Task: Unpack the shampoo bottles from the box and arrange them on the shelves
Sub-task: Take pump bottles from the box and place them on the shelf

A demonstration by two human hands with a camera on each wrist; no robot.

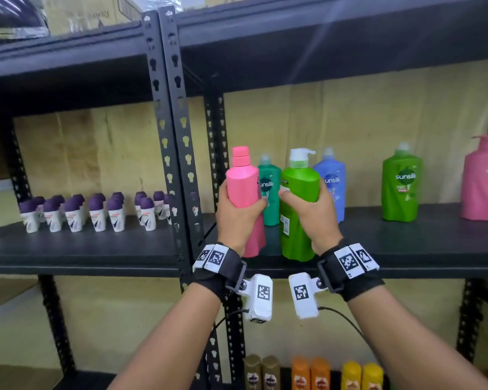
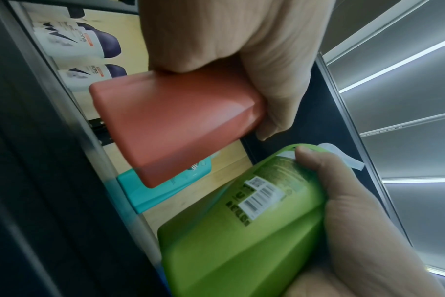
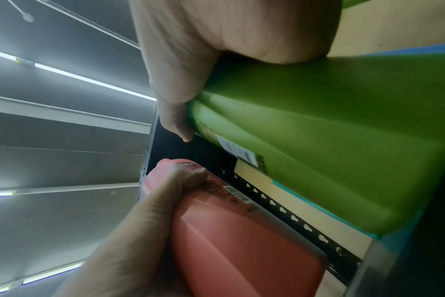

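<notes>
Two hands hold shampoo bottles before a dark shelf.
Head view, centre: left hand grips the pink bottle; right hand grips the green bottle. Wrist views: both grips wrap the bottles.

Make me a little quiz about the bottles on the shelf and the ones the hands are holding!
1. True or false: the left hand grips the pink bottle.
2. What does the right hand hold? A) a blue bottle B) the green pump bottle C) a purple-capped container
3. Fill in: directly behind the two held bottles, a teal bottle and a ____ bottle stand on the black shelf.

Key: 1 true; 2 B; 3 blue.
</notes>
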